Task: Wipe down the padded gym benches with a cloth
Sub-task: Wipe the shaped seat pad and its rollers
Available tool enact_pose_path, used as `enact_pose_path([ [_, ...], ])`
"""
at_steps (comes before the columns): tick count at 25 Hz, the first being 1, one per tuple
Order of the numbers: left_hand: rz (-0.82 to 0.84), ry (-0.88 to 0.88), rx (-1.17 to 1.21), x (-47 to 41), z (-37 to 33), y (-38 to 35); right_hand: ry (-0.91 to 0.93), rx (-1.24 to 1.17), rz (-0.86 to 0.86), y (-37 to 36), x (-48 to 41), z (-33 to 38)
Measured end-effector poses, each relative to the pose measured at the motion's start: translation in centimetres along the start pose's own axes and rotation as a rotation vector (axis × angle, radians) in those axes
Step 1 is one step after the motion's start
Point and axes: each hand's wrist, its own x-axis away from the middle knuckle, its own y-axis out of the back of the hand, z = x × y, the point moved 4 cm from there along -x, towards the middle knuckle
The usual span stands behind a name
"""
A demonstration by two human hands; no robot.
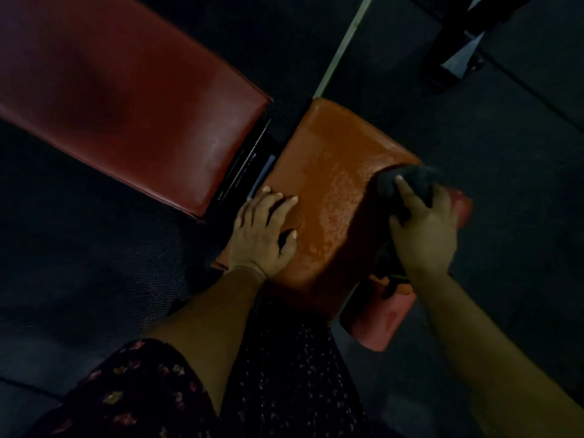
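The dark cloth (407, 184) is bunched at the far right corner of the orange seat pad (328, 165). The right hand (423, 232) grips it, fingers curled over the wad. The left hand (262, 232) lies flat on the seat pad's left edge, fingers spread, holding nothing. The cloth looks soft, light and limp, so it is best held as a fistful that presses evenly. The seat pad shines in wet patches and is probably slick. The red back pad (126, 99) lies beyond its left end.
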Motion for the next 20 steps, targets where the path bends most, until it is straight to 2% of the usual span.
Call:
enact_pose_path([
  [4,-0.049,-0.003,-0.013,-0.2,0.1,-0.4,0.143,0.078,-0.041,0.1,-5.0,7.9],
  [7,-0.004,0.005,-0.034,-0.2,0.3,-0.1,0.203,0.151,-0.054,0.0,-7.8,14.1],
  [9,0.014,0.018,-0.019,-0.3,0.2,-0.2,0.346,0.237,-0.009,-0.8,-8.2,17.5],
  [12,0.024,0.047,0.221,-0.2,0.4,0.9,0.574,0.283,0.037,-1.6,-6.9,17.6],
  [14,0.004,0.099,0.403,-1.3,2.2,2.9,0.513,0.193,0.016,-1.6,-5.7,14.0],
  [15,0.004,0.078,0.375,-2.4,3.1,4.3,0.446,0.133,0.006,-1.5,-4.8,11.8],
  [18,-0.012,-0.128,-0.027,-7.8,5.6,8.3,0.182,-0.026,-0.039,-1.5,-0.6,5.3],
  [20,0.013,-0.26,-0.214,-12.3,8.0,9.9,-0.028,-0.109,-0.061,-1.9,1.9,2.0],
])
